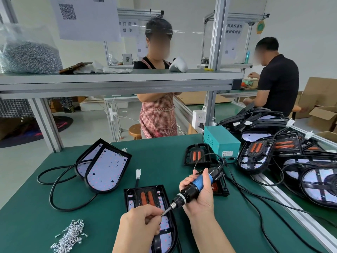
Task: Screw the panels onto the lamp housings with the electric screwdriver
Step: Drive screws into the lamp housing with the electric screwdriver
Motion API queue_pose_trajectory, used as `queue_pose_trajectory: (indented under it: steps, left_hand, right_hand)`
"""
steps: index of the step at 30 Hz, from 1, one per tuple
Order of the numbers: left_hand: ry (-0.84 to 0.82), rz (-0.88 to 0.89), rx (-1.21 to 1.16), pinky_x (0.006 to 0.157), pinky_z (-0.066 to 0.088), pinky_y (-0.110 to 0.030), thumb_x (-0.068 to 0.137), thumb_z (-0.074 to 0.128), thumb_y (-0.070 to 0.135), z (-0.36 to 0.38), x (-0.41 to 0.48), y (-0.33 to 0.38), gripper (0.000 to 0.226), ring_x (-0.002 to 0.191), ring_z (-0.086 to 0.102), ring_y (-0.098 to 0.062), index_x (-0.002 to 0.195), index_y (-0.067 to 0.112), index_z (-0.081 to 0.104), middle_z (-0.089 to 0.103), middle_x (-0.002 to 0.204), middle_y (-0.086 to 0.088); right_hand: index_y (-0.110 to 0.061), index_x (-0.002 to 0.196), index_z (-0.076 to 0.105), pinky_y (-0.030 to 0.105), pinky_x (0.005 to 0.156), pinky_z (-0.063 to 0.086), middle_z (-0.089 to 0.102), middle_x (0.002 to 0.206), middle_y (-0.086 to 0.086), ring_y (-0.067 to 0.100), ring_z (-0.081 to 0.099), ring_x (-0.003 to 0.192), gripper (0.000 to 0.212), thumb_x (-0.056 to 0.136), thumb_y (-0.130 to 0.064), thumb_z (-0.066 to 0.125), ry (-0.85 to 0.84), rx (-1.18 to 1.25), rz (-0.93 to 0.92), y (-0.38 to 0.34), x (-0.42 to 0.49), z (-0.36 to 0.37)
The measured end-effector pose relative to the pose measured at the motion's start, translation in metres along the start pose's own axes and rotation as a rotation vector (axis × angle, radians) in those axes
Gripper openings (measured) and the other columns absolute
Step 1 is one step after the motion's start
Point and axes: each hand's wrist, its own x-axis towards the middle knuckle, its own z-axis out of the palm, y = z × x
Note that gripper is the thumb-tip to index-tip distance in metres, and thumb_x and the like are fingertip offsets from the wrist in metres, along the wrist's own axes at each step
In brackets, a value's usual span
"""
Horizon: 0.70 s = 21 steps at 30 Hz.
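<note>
Green counter [160, 161] bears lamp housing [145, 196]; right grip [198, 198] clamped on electric screwdriver [200, 181]; left grip [140, 223] at bit, apparently pinching a screw [161, 214].

Bright, even indoor light, diffuse from overhead – white walls [300, 24] near washed out. Shadows soft and faint on the green table [54, 207], slight sheen on the lamp panels [107, 170]. Wide-angle bend – frame posts [218, 33] lean toward the edges (cartons [321, 99] far right look stretched). Left hand [138, 227] fairly sharp; background softer, smeared.
</note>
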Motion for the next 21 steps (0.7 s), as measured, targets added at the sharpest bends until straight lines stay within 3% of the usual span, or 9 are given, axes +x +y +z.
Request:
queue_pose_trajectory:
  steps: [3,10,13,17,21]
  left_hand:
    - [0.031,0.017,-0.058,0.058,0.053,-0.013,0.082,0.066,-0.009,0.003,0.001,-0.001,0.028,0.054,0.069,-0.01,0.076,0.018,0.075,0.072,0.067,-0.006]
    - [0.063,0.057,-0.066,0.058,0.054,-0.015,0.079,0.066,-0.011,0.006,0.001,-0.005,0.031,0.052,0.066,-0.008,0.069,0.019,0.072,0.07,0.061,-0.001]
    - [0.097,0.115,0.036,0.061,0.05,-0.011,0.077,0.069,-0.007,0.01,0.0,-0.007,0.035,0.055,0.063,-0.003,0.069,0.026,0.07,0.069,0.065,0.011]
    - [0.149,0.241,0.195,0.07,0.049,-0.011,0.082,0.069,0.003,0.016,-0.004,-0.007,0.032,0.072,0.061,-0.002,0.086,0.034,0.064,0.062,0.085,0.033]
    - [0.185,0.359,0.327,0.059,0.054,-0.026,0.076,0.073,-0.003,0.019,-0.005,-0.009,0.035,0.056,0.053,-0.009,0.094,0.026,0.069,0.059,0.065,0.01]
  right_hand:
    - [-0.011,0.098,0.058,0.022,0.047,0.048,0.052,0.066,-0.001,0.011,0.052,0.051,0.034,0.086,-0.04,0.073,0.006,-0.01,0.0,0.0,-0.001,0.0]
    - [-0.012,0.099,0.057,0.021,0.047,0.048,0.052,0.067,-0.002,0.011,0.051,0.052,0.034,0.089,-0.041,0.071,0.023,-0.016,-0.003,0.0,-0.002,0.001]
    - [-0.013,0.097,0.056,0.022,0.046,0.048,0.051,0.067,-0.002,0.011,0.052,0.05,0.033,0.088,-0.04,0.072,0.022,-0.021,-0.011,0.0,-0.002,0.002]
    - [-0.013,0.095,0.056,0.021,0.047,0.047,0.051,0.067,-0.002,0.01,0.051,0.051,0.031,0.09,-0.04,0.071,0.03,-0.044,-0.019,0.001,-0.003,0.002]
    - [-0.013,0.097,0.055,0.021,0.047,0.046,0.051,0.069,-0.003,0.01,0.051,0.051,0.031,0.091,-0.039,0.071,0.042,-0.062,-0.02,0.002,-0.003,0.002]
